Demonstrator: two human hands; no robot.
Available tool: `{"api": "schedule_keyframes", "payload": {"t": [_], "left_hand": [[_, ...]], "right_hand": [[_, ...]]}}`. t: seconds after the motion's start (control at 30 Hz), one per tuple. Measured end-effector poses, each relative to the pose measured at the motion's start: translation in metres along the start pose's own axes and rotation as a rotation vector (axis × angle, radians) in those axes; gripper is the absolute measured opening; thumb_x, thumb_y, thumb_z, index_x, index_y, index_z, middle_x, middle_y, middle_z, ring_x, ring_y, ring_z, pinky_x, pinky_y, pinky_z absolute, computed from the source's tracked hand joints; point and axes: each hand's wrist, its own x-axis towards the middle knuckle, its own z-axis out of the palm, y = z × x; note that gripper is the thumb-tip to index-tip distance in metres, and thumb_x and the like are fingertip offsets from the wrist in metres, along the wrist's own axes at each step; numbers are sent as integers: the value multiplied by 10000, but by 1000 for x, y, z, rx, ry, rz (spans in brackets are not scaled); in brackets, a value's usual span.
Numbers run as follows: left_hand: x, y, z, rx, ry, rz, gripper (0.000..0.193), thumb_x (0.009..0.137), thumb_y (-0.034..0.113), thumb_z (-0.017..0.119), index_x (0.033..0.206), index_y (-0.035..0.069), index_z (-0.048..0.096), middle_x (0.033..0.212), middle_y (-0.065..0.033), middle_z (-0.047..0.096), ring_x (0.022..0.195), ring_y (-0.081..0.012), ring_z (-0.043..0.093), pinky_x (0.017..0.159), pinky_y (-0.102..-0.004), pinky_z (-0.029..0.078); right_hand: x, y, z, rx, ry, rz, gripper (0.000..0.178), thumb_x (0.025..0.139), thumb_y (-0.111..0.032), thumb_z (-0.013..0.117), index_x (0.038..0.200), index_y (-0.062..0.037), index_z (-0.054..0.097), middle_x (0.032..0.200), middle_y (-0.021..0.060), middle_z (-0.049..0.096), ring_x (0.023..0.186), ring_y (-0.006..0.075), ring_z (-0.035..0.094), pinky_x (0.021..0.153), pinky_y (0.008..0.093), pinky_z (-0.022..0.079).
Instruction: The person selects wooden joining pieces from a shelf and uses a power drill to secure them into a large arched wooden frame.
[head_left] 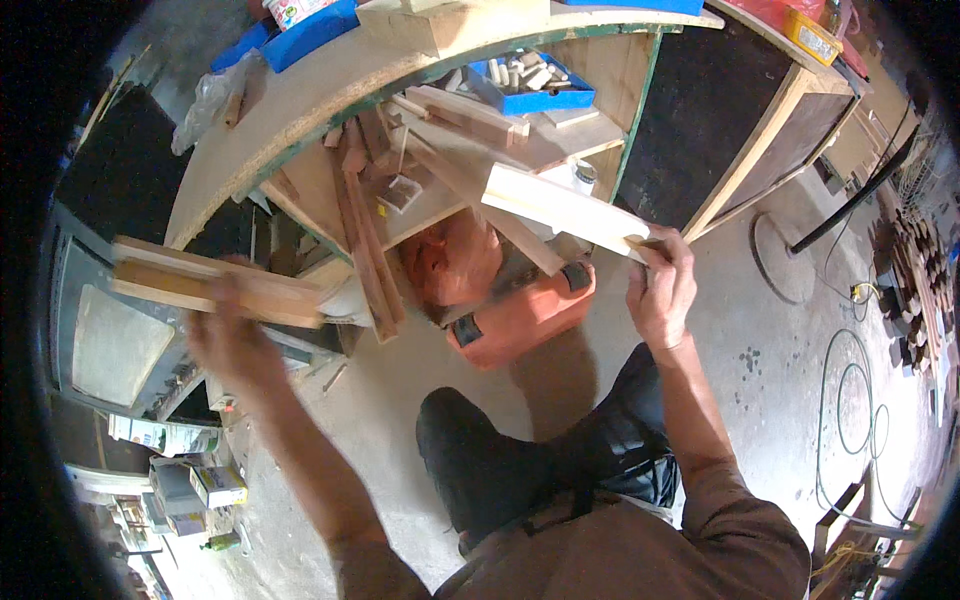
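Observation:
My right hand (664, 292) is closed round the near end of a pale wooden strip (560, 208), held up in front of the cabinet's lower opening. Over to the left, my left hand (232, 340), smeared by motion, is wrapped round a wooden piece (160, 275) with a long groove or step along it. Its fingers partly hide the wood's middle. Behind the two pieces, long wooden strips (365, 240) lean out of the cabinet shelf (430, 205). An orange case (530, 315) with black latches rests below on the floor, its lid raised.
A blue tray (545, 100) of small wood blocks sits on the shelf, with a small jar (584, 177) nearby. The curved worktop (260, 110) overhangs it. A round stand base (780, 258) and a coiled hose (850, 410) lie on the right floor; boxes (215, 485) stand lower left.

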Motion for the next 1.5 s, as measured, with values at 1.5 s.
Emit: {"api": "schedule_keyframes", "payload": {"t": [1.5], "left_hand": [[-255,-54,-202,-83,371,-822,99,897,153,562,915,75,504,741,-44,553,660,-128,540,583,-289,463]], "right_hand": [[152,-54,245,-223,-876,251,266,872,-164,512,975,-17,707,1020,218,684,981,355,664,846,443,535]]}}
